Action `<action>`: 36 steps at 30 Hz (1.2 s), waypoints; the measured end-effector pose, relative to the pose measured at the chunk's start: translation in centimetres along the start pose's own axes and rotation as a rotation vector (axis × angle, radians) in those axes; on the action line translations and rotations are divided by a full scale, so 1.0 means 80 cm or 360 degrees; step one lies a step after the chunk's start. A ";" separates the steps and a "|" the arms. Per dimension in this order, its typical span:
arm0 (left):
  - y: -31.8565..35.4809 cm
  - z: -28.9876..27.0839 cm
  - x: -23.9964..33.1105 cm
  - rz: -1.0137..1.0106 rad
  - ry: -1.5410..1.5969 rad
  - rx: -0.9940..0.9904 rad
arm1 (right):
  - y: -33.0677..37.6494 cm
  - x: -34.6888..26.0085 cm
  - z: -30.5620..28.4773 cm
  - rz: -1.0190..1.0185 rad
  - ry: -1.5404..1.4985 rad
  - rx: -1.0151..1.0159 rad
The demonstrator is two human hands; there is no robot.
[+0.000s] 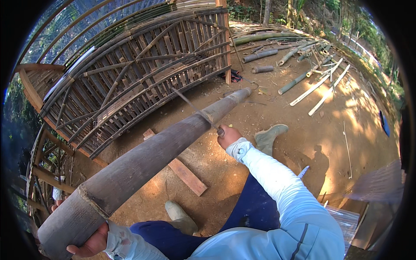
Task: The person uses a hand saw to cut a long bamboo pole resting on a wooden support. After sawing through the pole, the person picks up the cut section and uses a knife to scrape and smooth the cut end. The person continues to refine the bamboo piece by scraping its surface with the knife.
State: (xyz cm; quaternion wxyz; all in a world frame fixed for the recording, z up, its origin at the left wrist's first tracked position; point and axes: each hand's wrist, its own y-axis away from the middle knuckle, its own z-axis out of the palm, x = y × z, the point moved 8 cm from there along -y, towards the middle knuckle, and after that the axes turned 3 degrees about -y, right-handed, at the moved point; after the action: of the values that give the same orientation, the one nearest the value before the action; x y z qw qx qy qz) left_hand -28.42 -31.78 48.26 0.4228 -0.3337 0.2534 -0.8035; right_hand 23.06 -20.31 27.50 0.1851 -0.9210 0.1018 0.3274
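A thick, dark bamboo pole (pixel 147 158) slants across my front, from the lower left up toward the middle. My left hand (pixel 96 239) grips its near end from below, the thumb side showing. More fingers (pixel 55 204) show past the pole's far side; whose they are I cannot tell. My right hand (pixel 229 136) is closed around the handle of a long, narrow-bladed machete (pixel 189 102). Its blade lies across the pole by the pale ring of a joint, pointing up and left. Whether it cuts into the surface is unclear.
A large slatted bamboo frame (pixel 143 65) stands at the upper left beside a wooden post (pixel 227 52). Cut bamboo poles (pixel 299 80) lie scattered at the upper right. A wooden plank (pixel 188 175) lies on the dirt beneath the pole, between my boots (pixel 181 219).
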 end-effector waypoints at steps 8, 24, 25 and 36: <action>-0.001 -0.003 -0.007 -0.0136 0.0042 -0.0019 | 0.003 -0.010 0.009 0.0026 -0.0040 0.0055; 0.002 0.010 0.008 0.0091 -0.0086 -0.0100 | -0.001 0.001 -0.009 -0.0013 0.0032 -0.0007; 0.004 0.012 0.013 0.0194 -0.0118 -0.0046 | -0.004 -0.008 -0.018 -0.0057 0.0086 0.0006; 0.007 0.016 0.009 0.0375 -0.0035 -0.0026 | -0.015 0.059 -0.015 0.0197 0.0125 0.0051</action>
State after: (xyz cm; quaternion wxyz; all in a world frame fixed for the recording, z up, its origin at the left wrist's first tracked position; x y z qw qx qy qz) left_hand -27.47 -32.83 48.90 0.5144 -0.3138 0.2927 -0.7425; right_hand 27.70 -20.01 25.68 0.1751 -0.9219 0.1710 0.3002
